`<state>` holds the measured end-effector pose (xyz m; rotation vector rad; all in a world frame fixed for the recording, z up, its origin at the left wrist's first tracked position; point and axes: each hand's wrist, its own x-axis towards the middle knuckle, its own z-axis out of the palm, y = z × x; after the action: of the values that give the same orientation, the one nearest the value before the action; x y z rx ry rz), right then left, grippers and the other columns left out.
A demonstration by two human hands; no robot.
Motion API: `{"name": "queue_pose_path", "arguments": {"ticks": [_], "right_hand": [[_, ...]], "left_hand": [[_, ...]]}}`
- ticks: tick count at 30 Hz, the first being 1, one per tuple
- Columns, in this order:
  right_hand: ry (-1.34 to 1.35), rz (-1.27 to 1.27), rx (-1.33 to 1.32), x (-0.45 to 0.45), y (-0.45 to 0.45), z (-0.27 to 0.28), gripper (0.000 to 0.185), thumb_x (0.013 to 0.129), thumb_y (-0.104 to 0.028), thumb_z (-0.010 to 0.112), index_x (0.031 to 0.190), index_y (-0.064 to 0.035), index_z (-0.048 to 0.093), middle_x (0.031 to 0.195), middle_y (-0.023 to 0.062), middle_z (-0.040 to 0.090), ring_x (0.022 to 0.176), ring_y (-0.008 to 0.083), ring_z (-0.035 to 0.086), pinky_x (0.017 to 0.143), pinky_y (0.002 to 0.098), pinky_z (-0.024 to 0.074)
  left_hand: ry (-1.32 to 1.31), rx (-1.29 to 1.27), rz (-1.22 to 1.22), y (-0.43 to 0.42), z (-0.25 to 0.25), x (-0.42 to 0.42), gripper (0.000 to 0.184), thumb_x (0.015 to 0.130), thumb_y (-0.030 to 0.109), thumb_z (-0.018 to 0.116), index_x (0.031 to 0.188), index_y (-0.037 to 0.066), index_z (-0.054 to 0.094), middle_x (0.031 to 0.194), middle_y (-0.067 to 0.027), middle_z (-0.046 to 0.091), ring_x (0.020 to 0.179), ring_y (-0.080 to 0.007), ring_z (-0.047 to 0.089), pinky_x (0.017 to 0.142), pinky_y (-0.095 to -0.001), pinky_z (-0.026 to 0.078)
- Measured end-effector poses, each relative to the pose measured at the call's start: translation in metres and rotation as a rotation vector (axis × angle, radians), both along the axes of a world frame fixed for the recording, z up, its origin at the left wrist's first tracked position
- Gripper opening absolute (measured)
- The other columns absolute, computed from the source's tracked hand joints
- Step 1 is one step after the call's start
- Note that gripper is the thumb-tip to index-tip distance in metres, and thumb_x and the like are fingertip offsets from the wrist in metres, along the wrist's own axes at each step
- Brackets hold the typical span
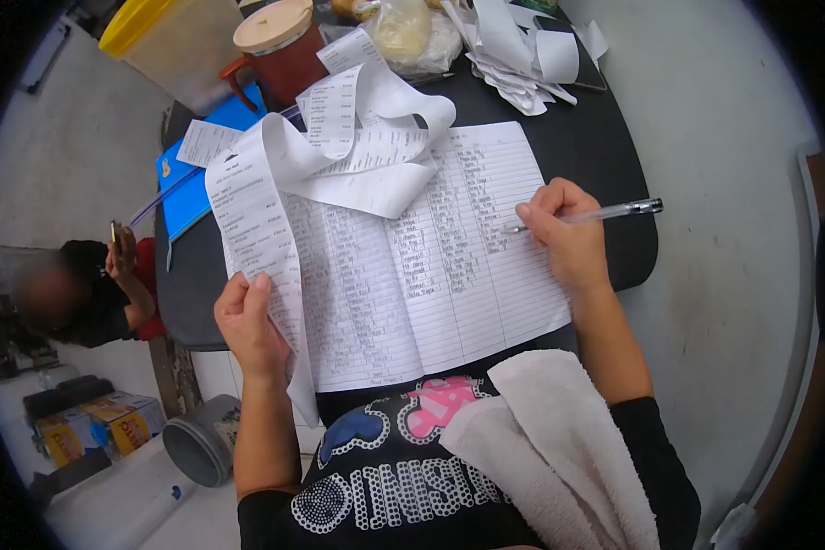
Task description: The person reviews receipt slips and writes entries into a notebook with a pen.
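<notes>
1. White towel, draped over the printed shirt below the notebook.
2. Left hand, beside the notebook's left edge: closed, pinching a long printed receipt that curls across its top.
3. Ruled notebook, open on the black tabletop.
4. Right hand, over the notebook's right page: fingers curled round a clear-barrelled pen.

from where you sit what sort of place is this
Possibly a small shop or home business: a long white printed paper receipt, an open white lined notebook, and loose white paper slips.
</notes>
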<state>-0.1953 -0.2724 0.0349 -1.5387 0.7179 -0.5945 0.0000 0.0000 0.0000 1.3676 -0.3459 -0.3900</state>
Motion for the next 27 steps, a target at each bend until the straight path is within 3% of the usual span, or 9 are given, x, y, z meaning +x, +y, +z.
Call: {"name": "queue_pose_path", "arguments": {"ticks": [8,23,27], "right_hand": [[0.006,-0.116,-0.141,-0.003,0.012,-0.019,0.029,0.073,0.002,0.062,0.054,-0.0047,0.04,0.055,-0.0015,0.046,0.052,0.0041,0.038,0.047,0.0216,0.0312],[0.043,-0.065,-0.311,0.001,0.017,-0.012,0.029,0.072,0.001,0.06,0.053,-0.0049,0.04,0.052,-0.0014,0.044,0.05,0.0047,0.036,0.046,0.0233,0.0303],[0.053,-0.105,-0.183,0.013,-0.01,-0.013,0.027,0.071,-0.002,0.061,0.053,-0.005,0.041,0.051,-0.0014,0.044,0.049,0.0051,0.036,0.044,0.0239,0.0299]], "left_hand": [[0.007,-0.032,0.027,0.001,-0.007,0.002,0.021,0.085,0.01,0.047,0.094,-0.008,0.055,0.081,-0.0155,0.063,0.072,-0.0193,0.062,0.072,-0.0293,0.048],[0.022,-0.037,0.019,-0.002,0.0,-0.004,0.019,0.085,0.012,0.049,0.092,-0.005,0.055,0.081,-0.0141,0.064,0.071,-0.0171,0.061,0.07,-0.0264,0.047],[-0.001,-0.032,-0.003,0.001,-0.004,-0.002,0.02,0.085,0.011,0.049,0.094,-0.006,0.055,0.082,-0.0146,0.064,0.072,-0.0173,0.062,0.07,-0.0263,0.047]]}}
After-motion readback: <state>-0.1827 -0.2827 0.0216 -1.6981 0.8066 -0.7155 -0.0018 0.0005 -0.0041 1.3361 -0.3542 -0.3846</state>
